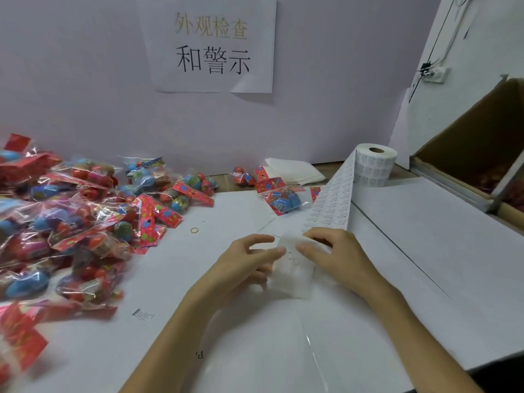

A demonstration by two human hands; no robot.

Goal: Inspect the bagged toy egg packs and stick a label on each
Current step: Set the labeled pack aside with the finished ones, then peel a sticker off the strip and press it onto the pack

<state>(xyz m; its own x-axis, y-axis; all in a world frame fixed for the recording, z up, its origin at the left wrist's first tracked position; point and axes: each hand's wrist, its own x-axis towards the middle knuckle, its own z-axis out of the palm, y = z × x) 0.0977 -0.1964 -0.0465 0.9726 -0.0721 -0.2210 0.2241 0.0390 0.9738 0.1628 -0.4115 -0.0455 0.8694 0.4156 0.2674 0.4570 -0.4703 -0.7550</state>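
A roll of white labels stands at the back right, and its strip runs down toward me. My left hand and my right hand both pinch the strip's near end above the table, thumbs and fingertips facing each other. A big heap of bagged toy egg packs with red headers covers the left of the table. One more pack lies behind the strip, and another lies by the wall.
White paper covers the table. A yellow rubber band lies near the heap. Folded white sheets sit by the wall. An open cardboard box stands at the right. A paper sign hangs on the wall.
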